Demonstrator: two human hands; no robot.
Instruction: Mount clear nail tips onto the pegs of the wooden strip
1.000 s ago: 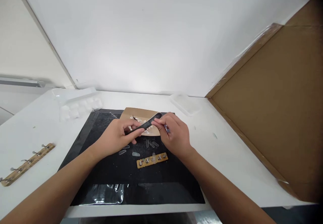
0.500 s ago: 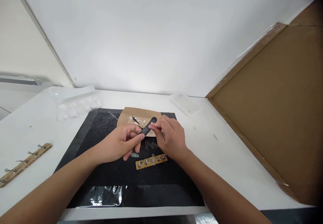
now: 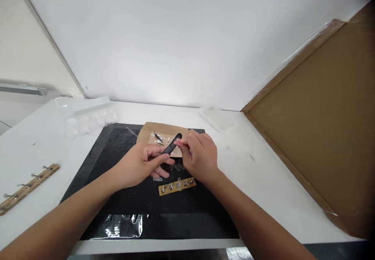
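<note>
My left hand point(image 3: 139, 164) is closed on a black nail file point(image 3: 173, 144), its thumb on top and the file slanting up to the right. Fingers pinched together, my right hand point(image 3: 202, 156) meets the file near its upper end; whatever it holds is hidden by the fingertips. Below the hands lies a short wooden strip point(image 3: 168, 190) with metal clips, and a clear false nail point(image 3: 179, 183) stands on it. Several loose clear false nails point(image 3: 179, 167) rest on the black mat point(image 3: 123, 201) under the hands.
Brown paper point(image 3: 143, 134) with white bits and dark scraps lies behind the file. A second clip strip point(image 3: 32, 185) is at left. A clear plastic box point(image 3: 88, 121) stands at back left, a clear tray point(image 3: 216, 119) at back right. Cardboard point(image 3: 316, 123) borders the right side.
My right fingertips have shifted slightly along the file, and the lower fingers of my left hand have moved to the right beneath it. The view has tilted a little.
</note>
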